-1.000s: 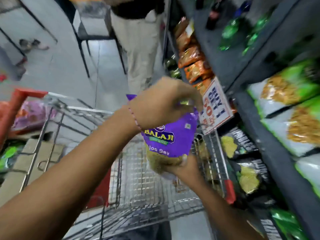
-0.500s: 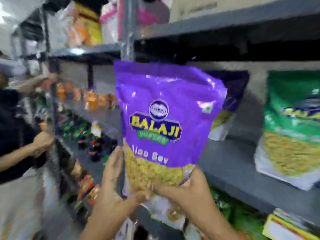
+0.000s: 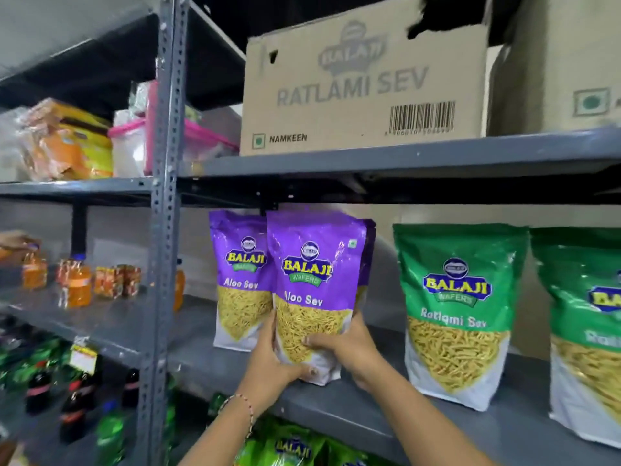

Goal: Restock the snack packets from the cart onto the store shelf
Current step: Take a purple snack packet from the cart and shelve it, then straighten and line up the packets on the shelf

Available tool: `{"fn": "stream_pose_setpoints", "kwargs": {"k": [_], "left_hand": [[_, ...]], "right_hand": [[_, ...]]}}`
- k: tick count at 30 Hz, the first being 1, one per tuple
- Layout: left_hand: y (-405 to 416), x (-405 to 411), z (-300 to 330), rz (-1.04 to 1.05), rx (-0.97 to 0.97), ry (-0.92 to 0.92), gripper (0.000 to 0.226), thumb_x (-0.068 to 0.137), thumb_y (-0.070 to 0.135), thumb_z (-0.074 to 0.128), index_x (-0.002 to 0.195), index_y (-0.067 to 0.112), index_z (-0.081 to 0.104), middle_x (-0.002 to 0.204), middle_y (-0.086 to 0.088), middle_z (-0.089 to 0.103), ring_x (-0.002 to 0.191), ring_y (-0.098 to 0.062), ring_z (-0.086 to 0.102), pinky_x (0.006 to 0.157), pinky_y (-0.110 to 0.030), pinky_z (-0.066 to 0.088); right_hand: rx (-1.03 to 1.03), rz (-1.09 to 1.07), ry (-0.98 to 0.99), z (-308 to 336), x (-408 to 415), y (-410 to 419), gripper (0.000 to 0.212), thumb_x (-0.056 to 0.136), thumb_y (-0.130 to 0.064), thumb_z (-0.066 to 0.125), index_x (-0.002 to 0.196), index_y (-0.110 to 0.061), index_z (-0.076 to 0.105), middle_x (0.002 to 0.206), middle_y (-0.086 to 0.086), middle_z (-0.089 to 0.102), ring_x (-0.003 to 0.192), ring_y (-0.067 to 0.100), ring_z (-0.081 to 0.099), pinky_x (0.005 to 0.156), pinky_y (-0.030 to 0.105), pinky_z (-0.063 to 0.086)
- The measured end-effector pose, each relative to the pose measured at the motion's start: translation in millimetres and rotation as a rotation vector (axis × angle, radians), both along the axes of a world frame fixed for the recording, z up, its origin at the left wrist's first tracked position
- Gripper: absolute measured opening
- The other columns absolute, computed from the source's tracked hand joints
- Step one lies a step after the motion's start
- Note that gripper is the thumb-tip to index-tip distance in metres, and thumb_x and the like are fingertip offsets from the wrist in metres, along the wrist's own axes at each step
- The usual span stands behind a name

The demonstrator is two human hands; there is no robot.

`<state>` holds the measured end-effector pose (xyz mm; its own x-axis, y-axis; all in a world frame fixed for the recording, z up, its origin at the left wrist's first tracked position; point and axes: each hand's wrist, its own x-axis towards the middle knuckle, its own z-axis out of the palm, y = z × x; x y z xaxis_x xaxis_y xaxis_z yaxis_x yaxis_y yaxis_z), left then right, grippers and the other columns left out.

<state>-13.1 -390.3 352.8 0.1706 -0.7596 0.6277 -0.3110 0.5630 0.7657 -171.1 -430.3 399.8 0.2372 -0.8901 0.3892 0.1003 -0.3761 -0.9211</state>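
Note:
A purple Aloo Sev packet stands upright on the grey shelf, its base on the shelf board. My left hand grips its lower left edge and my right hand grips its lower right side. Another purple Aloo Sev packet stands just behind and to the left, partly overlapped by the held one. A third purple packet peeks out behind on the right. The cart is out of view.
Green Ratlami Sev packets stand to the right on the same shelf. A Ratlami Sev carton sits on the shelf above. A grey upright post divides the bays; orange bottles and dark bottles fill the left shelves.
The purple packet went from above the cart up to the shelf and now rests on the shelf board. My view swung from the cart to the shelf front.

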Motion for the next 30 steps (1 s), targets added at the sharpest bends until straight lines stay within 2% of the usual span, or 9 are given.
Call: {"fn": "stream_pose_setpoints", "kwargs": {"k": [3,7,11,13,16,21,23,27,30], "left_hand": [[-14,2,0,0.002,0.033,-0.013,0.118,0.044,0.006,0.092,0.142,0.029,0.031,0.135,0.006,0.057,0.126,-0.012,0.054,0.106,-0.040,0.046],[-21,1,0,0.005,0.050,-0.037,0.117,0.052,0.003,0.088,0.146,0.029,0.024,0.125,0.034,0.056,0.113,0.018,0.051,0.087,-0.002,0.044],[-19,-1,1,0.058,0.099,-0.073,0.117,0.065,0.007,0.084,0.151,0.031,0.008,0.120,0.042,0.047,0.102,0.034,0.044,0.076,0.009,0.036],[-17,-1,3,0.075,0.148,-0.100,0.118,0.068,0.010,0.082,0.151,0.032,0.002,0.128,0.033,0.047,0.111,0.022,0.048,0.085,0.003,0.037],[-17,0,2,0.120,0.217,-0.160,0.122,0.066,0.020,0.085,0.151,0.034,-0.002,0.146,0.015,0.043,0.130,-0.007,0.043,0.103,-0.022,0.038],[-3,-6,4,0.207,0.221,-0.207,0.123,0.063,0.023,0.087,0.151,0.036,0.002,0.144,0.015,0.041,0.111,-0.004,0.050,0.091,-0.025,0.041],[4,-15,4,0.245,0.174,-0.171,0.118,0.062,0.025,0.087,0.151,0.034,0.009,0.139,0.019,0.041,0.120,-0.007,0.048,0.093,-0.026,0.040],[25,-62,11,0.303,-0.011,-0.007,0.088,0.079,0.018,0.074,0.150,0.028,0.022,0.143,0.024,0.038,0.129,-0.006,0.042,0.102,-0.020,0.034],[46,-129,18,0.169,-0.183,0.181,0.057,0.089,0.012,0.060,0.142,0.019,0.041,0.144,0.011,0.045,0.134,-0.004,0.042,0.115,-0.031,0.032]], "right_hand": [[0.001,0.011,-0.003,-5,2,-10,0.069,0.055,0.005,0.090,0.111,-0.016,0.055,0.098,0.004,0.078,0.087,0.018,0.077,0.074,0.036,0.063],[0.005,0.010,-0.007,-7,5,-19,0.081,0.049,-0.007,0.095,0.117,-0.016,0.053,0.108,0.007,0.077,0.099,0.025,0.074,0.087,0.051,0.060],[-0.009,0.004,0.008,-9,5,-21,0.077,0.050,-0.012,0.096,0.116,-0.017,0.057,0.108,0.005,0.077,0.101,0.024,0.074,0.090,0.052,0.058],[-0.022,-0.008,-0.002,-11,6,-21,0.075,0.052,-0.011,0.095,0.116,-0.017,0.057,0.109,0.004,0.077,0.101,0.023,0.074,0.091,0.052,0.058],[-0.036,-0.022,0.016,-14,4,-16,0.075,0.054,-0.015,0.095,0.119,-0.017,0.057,0.112,0.003,0.076,0.104,0.021,0.073,0.094,0.051,0.057],[-0.013,-0.058,0.073,-17,-15,7,0.076,0.062,-0.027,0.091,0.123,-0.026,0.046,0.130,0.005,0.062,0.121,0.022,0.060,0.104,0.046,0.050],[-0.014,-0.107,0.069,-13,-44,28,0.088,0.064,-0.033,0.089,0.137,-0.024,0.040,0.136,0.005,0.055,0.130,0.022,0.052,0.108,0.039,0.045],[-0.129,-0.185,-0.059,-9,-136,83,0.043,0.082,-0.009,0.077,0.116,-0.026,0.055,0.126,0.000,0.060,0.122,0.011,0.054,0.105,0.029,0.043],[-0.259,-0.371,-0.186,-8,-207,113,0.031,0.086,0.002,0.069,0.104,-0.022,0.062,0.112,0.004,0.068,0.108,0.011,0.064,0.100,0.027,0.050]]}}
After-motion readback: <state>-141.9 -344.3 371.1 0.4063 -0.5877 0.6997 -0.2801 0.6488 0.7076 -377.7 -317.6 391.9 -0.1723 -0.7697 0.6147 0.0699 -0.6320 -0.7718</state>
